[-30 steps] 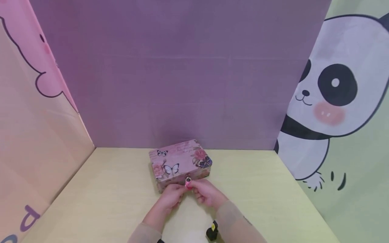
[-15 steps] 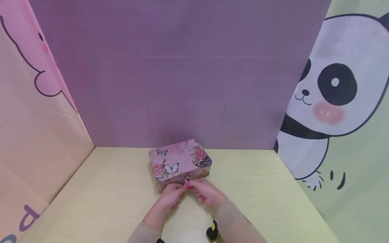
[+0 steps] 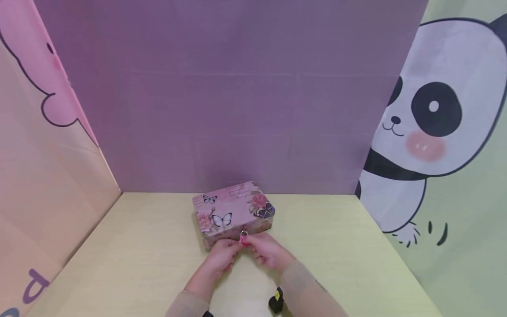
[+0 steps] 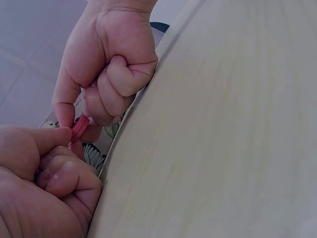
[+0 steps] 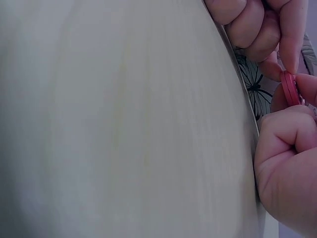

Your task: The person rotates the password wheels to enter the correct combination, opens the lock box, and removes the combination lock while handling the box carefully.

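A pink box (image 3: 233, 209) printed with butterflies and roses sits at the back of the table, its lid down. At its front clasp hangs a small pink padlock (image 3: 243, 239) with a silvery shackle. My left hand (image 3: 223, 257) pinches the padlock from the left between thumb and finger. From the right, my right hand (image 3: 271, 251) pinches it too, its other fingers curled. Both wrist views show the red-pink padlock body (image 4: 80, 128) between the fingertips of the two hands. Fingers hide part of the padlock and the lower front of the box.
The pale wooden table (image 3: 150, 264) meets a purple backdrop (image 3: 237, 97) close behind the box. A panda-printed panel (image 3: 431, 145) stands on the right and a pink-peach panel (image 3: 51, 176) on the left. A small black object (image 3: 276, 302) with a yellow mark is beside the right sleeve.
The head view has shifted very slightly. Both hands keep their hold on the padlock, and the box stays in place.
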### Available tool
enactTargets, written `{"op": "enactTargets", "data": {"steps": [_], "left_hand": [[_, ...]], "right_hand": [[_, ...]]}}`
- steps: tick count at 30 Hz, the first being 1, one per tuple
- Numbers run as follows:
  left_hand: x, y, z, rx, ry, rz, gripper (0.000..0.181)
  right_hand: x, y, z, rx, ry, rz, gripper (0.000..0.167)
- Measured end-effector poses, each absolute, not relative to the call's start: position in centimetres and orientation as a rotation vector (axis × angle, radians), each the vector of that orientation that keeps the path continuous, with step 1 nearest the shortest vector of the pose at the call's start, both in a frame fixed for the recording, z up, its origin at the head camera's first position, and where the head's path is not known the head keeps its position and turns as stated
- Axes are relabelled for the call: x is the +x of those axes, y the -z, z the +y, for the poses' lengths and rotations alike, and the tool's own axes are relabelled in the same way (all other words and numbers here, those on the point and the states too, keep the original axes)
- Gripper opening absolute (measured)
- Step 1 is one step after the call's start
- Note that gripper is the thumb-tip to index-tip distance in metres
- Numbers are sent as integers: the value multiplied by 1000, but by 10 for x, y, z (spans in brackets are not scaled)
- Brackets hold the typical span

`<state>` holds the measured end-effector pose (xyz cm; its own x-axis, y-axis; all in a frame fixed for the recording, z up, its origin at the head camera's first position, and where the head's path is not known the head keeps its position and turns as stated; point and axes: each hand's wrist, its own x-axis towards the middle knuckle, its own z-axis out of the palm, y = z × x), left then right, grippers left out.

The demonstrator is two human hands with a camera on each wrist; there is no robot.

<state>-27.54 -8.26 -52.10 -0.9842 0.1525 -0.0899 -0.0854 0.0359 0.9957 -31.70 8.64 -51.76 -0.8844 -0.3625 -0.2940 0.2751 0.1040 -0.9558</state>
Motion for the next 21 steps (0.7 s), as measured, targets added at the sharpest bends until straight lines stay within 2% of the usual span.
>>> {"op": "enactTargets", "data": {"steps": [11, 21], "left_hand": [[-272, 521, -86, 23, -2069, 2135, 29], [-275, 521, -84, 40, -2066, 2154, 27]], "right_hand": [[-318, 523, 86, -91, 1829, 1906, 19], [-317, 517, 94, -4, 1901, 1764, 37]]}}
